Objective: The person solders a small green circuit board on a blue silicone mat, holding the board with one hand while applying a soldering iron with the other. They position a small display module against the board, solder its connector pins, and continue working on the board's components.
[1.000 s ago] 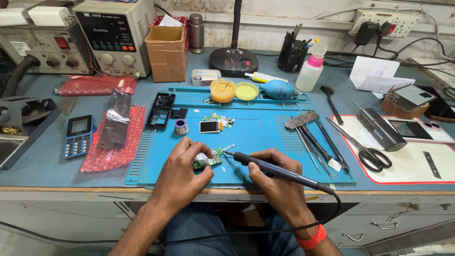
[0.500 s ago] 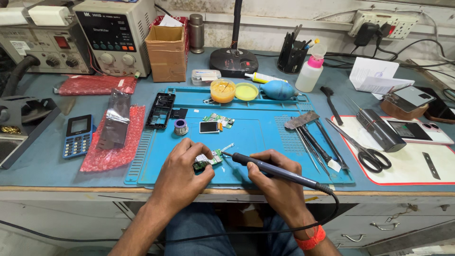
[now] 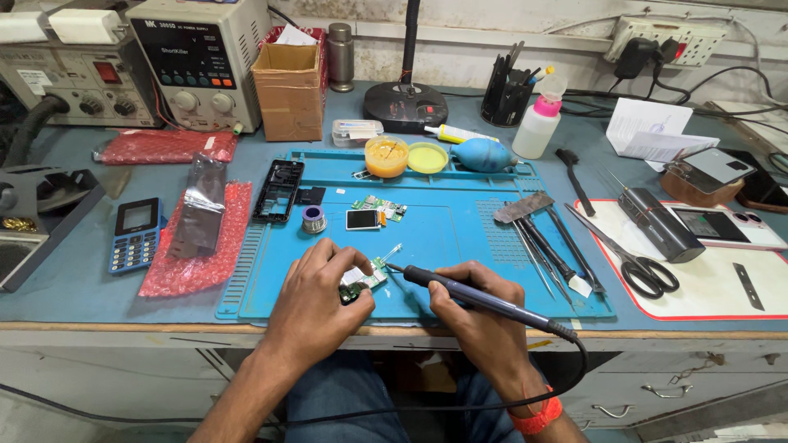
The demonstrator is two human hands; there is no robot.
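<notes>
Head view: against the frame half a second ago, we find no change; both hands stay put. Our left hand pinches one small green circuit board on the blue mat. At its 3 o'clock, our right hand grips one soldering iron, tip at the board. At 12 o'clock lie one solder spool and two more board parts.

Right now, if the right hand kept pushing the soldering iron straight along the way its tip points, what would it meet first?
The right hand aims the soldering iron leftward; its tip sits at the small green circuit board pinched by the left hand. The board looks first, then the left fingers, though depth is unclear.
</notes>
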